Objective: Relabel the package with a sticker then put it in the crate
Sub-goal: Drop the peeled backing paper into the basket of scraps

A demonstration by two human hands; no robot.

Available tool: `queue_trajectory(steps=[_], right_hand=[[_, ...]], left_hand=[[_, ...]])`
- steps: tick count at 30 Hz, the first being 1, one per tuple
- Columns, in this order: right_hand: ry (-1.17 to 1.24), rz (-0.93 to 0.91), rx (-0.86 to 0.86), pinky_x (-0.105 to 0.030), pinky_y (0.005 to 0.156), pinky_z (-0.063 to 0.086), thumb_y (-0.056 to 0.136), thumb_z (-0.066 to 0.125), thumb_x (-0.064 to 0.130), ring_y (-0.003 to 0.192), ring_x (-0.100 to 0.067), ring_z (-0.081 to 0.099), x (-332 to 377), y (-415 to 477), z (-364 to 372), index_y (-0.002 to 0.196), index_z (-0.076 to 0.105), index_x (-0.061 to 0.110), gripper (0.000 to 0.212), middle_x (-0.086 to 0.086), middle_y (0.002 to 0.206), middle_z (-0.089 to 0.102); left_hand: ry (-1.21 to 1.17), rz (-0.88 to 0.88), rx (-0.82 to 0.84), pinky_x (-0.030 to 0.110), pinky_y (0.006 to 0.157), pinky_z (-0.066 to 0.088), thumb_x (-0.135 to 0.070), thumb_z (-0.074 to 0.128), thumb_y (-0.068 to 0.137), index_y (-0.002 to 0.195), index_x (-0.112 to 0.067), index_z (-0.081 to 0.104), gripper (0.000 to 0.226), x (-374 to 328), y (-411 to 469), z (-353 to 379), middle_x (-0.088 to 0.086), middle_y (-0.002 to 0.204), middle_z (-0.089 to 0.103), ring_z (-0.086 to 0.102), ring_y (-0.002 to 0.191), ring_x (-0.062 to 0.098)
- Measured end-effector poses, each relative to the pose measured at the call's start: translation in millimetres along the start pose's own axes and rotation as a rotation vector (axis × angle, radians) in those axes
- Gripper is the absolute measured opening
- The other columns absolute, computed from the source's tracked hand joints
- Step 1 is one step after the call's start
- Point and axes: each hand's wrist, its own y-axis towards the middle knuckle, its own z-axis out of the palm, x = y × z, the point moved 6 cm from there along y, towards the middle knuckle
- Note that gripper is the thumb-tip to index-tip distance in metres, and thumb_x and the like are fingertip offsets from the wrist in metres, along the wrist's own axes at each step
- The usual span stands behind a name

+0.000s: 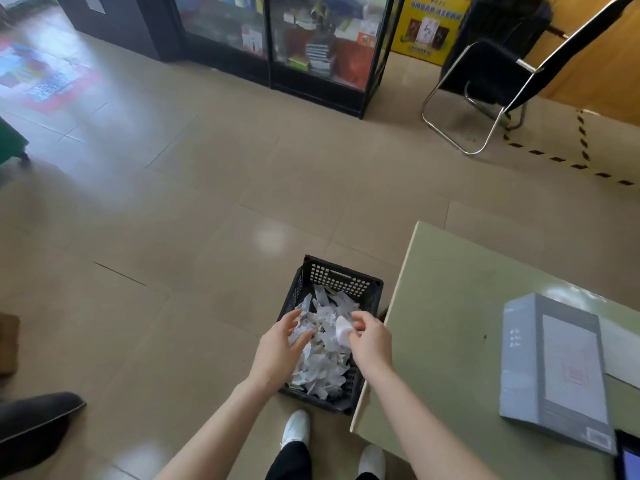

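Observation:
A black plastic crate stands on the floor beside the table, filled with several crumpled white paper scraps. Both hands hover over it. My left hand has its fingers spread and holds nothing. My right hand pinches a small crumpled white piece of paper at the fingertips. A grey boxed package lies flat on the green table to the right, well apart from both hands.
A black folding chair stands at the back right near yellow-black floor tape. Glass display cabinets line the far wall. My white shoes are below the crate. A dark device corner rests at the table's bottom right.

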Motion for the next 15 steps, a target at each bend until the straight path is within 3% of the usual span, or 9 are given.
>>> queue_trajectory(steps=[7,11,15], right_hand=[[0.173,0.108,-0.013,-0.032,0.088,0.051,0.087,0.062,0.019,0.106,-0.022,0.061,-11.4,10.6,16.2,0.127,0.051,0.018,0.042,-0.008,0.128,0.053],[0.163,0.083,-0.027,-0.032,0.093,0.047,0.089,0.06,0.021,0.11,-0.021,0.058,-16.5,8.0,5.5,0.127,0.051,0.018,0.038,-0.009,0.132,0.049],[0.116,-0.02,-0.04,-0.03,0.099,0.044,0.09,0.059,0.022,0.113,-0.017,0.054,-18.7,-1.4,-22.8,0.127,0.051,0.016,0.039,-0.006,0.131,0.048]], left_hand=[[0.013,0.002,0.036,0.04,0.103,0.045,-0.031,0.055,0.094,0.143,-0.031,0.037,0.052,10.9,6.6,7.0,0.004,0.138,0.053,0.053,0.122,0.019],[0.056,0.035,0.079,0.034,0.104,0.04,-0.032,0.051,0.096,0.145,-0.032,0.032,0.054,6.3,5.0,14.0,0.001,0.143,0.046,0.048,0.126,0.019],[0.073,0.082,0.128,0.038,0.106,0.041,-0.032,0.053,0.095,0.145,-0.028,0.034,0.054,-14.1,4.3,30.6,0.0,0.144,0.046,0.047,0.128,0.018]])
